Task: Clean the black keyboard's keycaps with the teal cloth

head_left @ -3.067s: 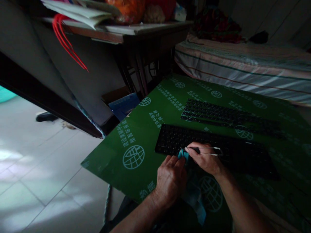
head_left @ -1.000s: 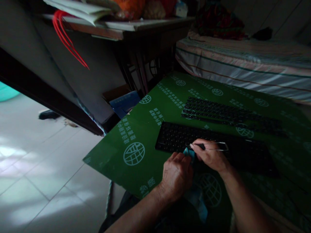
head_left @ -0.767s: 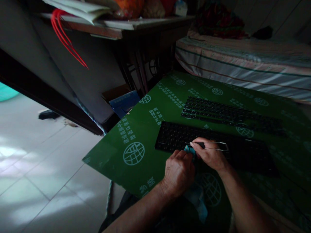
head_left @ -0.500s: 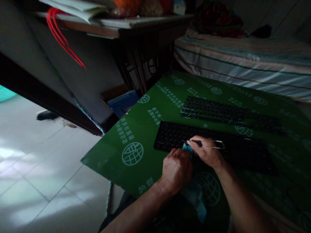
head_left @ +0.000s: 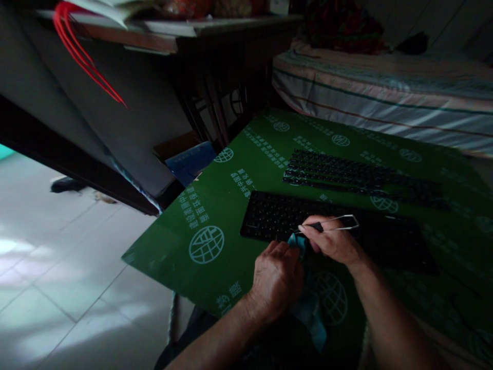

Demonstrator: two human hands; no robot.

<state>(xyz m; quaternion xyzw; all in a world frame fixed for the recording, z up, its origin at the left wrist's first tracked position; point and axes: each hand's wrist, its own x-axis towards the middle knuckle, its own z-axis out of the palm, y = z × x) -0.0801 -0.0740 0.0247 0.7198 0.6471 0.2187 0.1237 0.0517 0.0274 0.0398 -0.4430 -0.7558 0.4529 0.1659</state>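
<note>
My left hand (head_left: 277, 280) is closed on a light blue cloth (head_left: 314, 321), whose tail hangs down below the fist. In my right hand (head_left: 335, 240) is a wire keycap puller (head_left: 349, 222) with a dark handle, pinched between thumb and fingers. Its thin front tip lies close to the bunched end of the cloth; whether they touch, I cannot tell. Just beyond both hands lies a black keyboard (head_left: 269, 213) with its keycaps off at the left part. Its right part is too dark to make out. Rows of loose black keycaps (head_left: 327, 167) lie behind the keyboard.
The green printed board (head_left: 206, 195) bears everything on the work surface. A dark cable (head_left: 468, 318) runs at the right. Behind stand a wooden table (head_left: 162, 41) with red cords (head_left: 88, 64) hanging off it, a blue box (head_left: 190, 162), and a bed (head_left: 365, 97).
My right hand with the keycap puller has drawn slightly right, away from the cloth, and the wire loop has tilted up. My left hand stays closed on the cloth. The view has shifted a little.
</note>
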